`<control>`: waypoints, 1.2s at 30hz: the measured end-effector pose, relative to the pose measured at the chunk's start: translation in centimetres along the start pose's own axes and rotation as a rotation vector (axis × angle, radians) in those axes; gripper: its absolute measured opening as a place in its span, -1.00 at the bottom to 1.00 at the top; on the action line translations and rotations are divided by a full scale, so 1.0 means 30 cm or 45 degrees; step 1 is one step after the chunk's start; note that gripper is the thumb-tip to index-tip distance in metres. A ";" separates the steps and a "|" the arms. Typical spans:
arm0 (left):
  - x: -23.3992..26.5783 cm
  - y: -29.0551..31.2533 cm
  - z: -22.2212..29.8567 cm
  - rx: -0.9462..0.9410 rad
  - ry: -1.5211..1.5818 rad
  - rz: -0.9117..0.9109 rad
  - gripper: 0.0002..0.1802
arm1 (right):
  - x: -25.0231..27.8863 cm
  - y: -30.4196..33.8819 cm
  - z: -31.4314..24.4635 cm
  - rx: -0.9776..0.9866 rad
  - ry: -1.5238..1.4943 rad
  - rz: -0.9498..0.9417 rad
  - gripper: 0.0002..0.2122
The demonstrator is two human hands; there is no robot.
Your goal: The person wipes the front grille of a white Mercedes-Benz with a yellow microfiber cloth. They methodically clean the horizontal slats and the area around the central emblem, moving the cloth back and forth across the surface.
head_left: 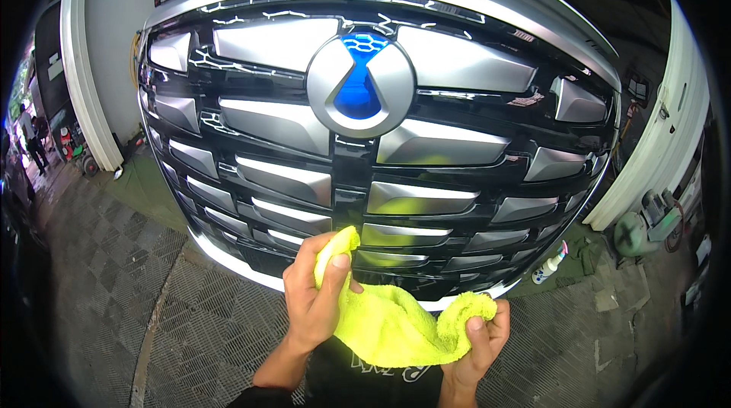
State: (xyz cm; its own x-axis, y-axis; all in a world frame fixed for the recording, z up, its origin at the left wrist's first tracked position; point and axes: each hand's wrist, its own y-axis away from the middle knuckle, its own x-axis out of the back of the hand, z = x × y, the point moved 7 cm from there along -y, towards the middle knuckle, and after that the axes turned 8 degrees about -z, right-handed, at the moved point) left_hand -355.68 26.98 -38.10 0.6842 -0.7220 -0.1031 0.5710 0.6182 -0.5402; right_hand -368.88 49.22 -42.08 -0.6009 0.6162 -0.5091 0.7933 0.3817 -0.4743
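Microfibre cloth (390,326), bright yellow-green, is suspended between the person's two hands in front of a black printed shirt (365,377), at the foot of the view. Left hand (314,298): pinching one end between thumb and fingers, with a folded tip standing above the grip. Right hand (484,341): grasping the opposite end, thumb pressed on a bunched, rolled fold. The middle sags slack between the two holds.

Handling assessment: the cloth is judged light, limp and not fragile. Its pile appears plush, so it should grip well in the fingers and tolerate squeezing or folding. It offers no stiffness of its own; shape will depend on where it is held. Opposite edges or corners are the suitable holds for keeping it spread; a folded pad under the palm would give firmer control. Whether it is damp cannot be told.

Beyond the cloth stands a vehicle's front grille (353,160), glossy black with silver inserts; several lower inserts show yellow-green reflections. Contact between cloth and grille cannot be confirmed. A round silver-and-blue emblem (361,90) sits high at its centre. To the right, a white spray bottle (545,269) stands on the floor near the grille's lower edge, with a green air compressor (638,233) farther right. Far left, a person in dark clothing (35,143) is visible outside.
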 end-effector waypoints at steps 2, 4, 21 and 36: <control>0.011 -0.018 -0.003 -0.017 -0.041 0.002 -0.61 | -0.018 -0.011 0.007 0.005 -0.044 -0.035 -0.69; 0.016 -0.032 0.001 -0.044 0.008 0.006 -0.62 | -0.036 -0.030 0.023 -0.024 -0.271 -0.122 -0.67; 0.087 0.062 -0.112 0.161 1.141 0.258 -0.62 | -0.187 -0.065 0.177 -0.068 -0.356 -0.888 -0.77; -0.028 -0.030 -0.014 -0.088 -0.898 0.125 -0.77 | -0.119 0.022 0.206 -0.448 -0.818 -0.483 -0.70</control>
State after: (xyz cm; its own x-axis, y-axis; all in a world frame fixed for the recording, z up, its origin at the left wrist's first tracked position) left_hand -356.95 26.89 -37.86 0.8747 -0.2762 0.3982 0.4774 0.6322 -0.6102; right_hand -366.81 43.01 -45.01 -0.6885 -0.0715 -0.7217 0.4452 0.7439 -0.4984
